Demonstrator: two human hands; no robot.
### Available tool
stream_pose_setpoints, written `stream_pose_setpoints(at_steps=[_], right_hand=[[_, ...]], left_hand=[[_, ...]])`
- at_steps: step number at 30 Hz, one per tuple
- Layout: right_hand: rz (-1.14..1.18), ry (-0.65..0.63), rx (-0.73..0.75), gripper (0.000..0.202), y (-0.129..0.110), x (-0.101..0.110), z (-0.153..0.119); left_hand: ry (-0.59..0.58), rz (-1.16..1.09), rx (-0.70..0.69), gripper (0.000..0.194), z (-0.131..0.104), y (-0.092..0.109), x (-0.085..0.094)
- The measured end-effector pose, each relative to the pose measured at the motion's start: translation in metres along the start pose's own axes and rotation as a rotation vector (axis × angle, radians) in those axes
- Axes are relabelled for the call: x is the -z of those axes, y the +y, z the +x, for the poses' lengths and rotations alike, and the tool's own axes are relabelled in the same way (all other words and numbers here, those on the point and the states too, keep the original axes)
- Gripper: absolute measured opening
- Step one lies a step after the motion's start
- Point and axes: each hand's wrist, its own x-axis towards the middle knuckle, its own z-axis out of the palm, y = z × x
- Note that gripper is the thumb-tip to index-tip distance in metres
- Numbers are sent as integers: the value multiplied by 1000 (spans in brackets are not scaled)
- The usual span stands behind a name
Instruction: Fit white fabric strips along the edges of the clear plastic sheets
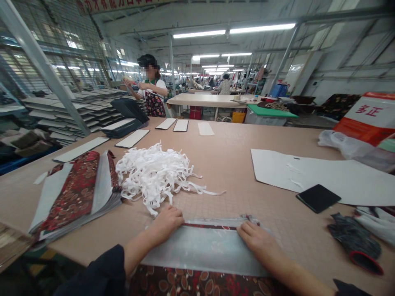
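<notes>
In front of me a dark brown floral fabric piece with a pale grey backing panel lies on the table, its near end reaching the front edge. My left hand grips the far left part of the panel's edge with curled fingers. At the far right part, my right hand has its fingers closed on the same edge, where a narrow dark red strip shows between the hands. Just beyond my left hand is a loose heap of white fabric strips. The fingertips are partly hidden.
A stack of floral fabric pieces lies left. White panels sit at the back; a large white sheet, a black square pad and dark gloves are right. A co-worker stands beyond the table.
</notes>
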Motion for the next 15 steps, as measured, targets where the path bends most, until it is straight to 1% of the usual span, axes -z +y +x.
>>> stream_pose_setpoints(at_steps=[2, 3, 5, 8, 10, 12, 15], right_hand=[[-8, -76, -67, 21, -6, 6, 12], [8, -108, -99, 22, -15, 8, 24], [94, -144, -126, 23, -39, 10, 53], [281, -130, -73, 21, -81, 4, 97], [336, -114, -68, 18, -103, -4, 118], [341, -112, -114, 15, -114, -12, 130], [347, -127, -183, 10, -118, -17, 138]], left_hand=[[-5, -11, 31, 16, -5, -3, 2], [-5, -7, 36, 16, -7, -4, 3], [-1, 12, 25, 15, -10, -4, 2], [10, 30, 19, 15, -13, -3, -1], [7, 12, 65, 13, -14, -4, -3], [-7, -34, 151, 7, -15, -7, -4], [-45, -127, 280, 7, -16, -11, 0]])
